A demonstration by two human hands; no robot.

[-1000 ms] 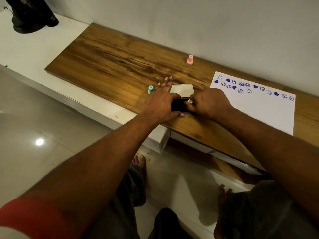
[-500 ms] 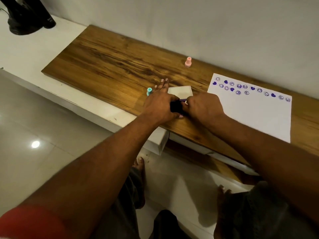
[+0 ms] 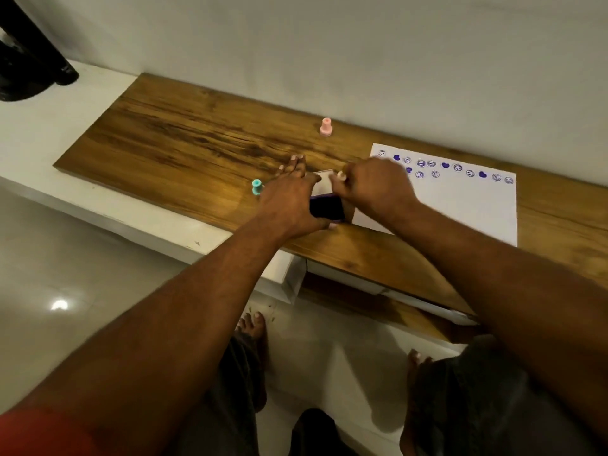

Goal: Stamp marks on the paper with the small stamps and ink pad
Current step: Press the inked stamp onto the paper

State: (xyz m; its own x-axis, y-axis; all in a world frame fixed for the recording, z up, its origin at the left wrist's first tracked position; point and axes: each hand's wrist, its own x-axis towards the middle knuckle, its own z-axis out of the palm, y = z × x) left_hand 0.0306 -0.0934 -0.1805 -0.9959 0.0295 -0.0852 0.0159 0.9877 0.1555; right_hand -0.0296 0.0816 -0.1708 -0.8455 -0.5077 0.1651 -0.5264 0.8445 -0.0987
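A dark purple ink pad [image 3: 327, 207] with its white lid [image 3: 324, 182] open behind it lies on the wooden board [image 3: 184, 146]. My left hand [image 3: 289, 199] holds the pad at its left side. My right hand [image 3: 373, 185] is lifted just above and to the right of the pad, pinching a small pale stamp [image 3: 341, 175]. White paper [image 3: 460, 205] with two rows of purple marks lies to the right, its left corner under my right hand. A teal stamp [image 3: 257, 186] stands left of my left hand. A pink stamp [image 3: 326, 127] stands near the wall.
The board sits on a white shelf [image 3: 65, 103] against a grey wall. A black object [image 3: 29, 60] stands at the far left. Below the shelf edge are the tiled floor, my knees and bare feet.
My right hand has lifted the pale stamp off the ink pad and moved up and right toward the paper. The dark pad surface now shows. My left hand stays on the pad.
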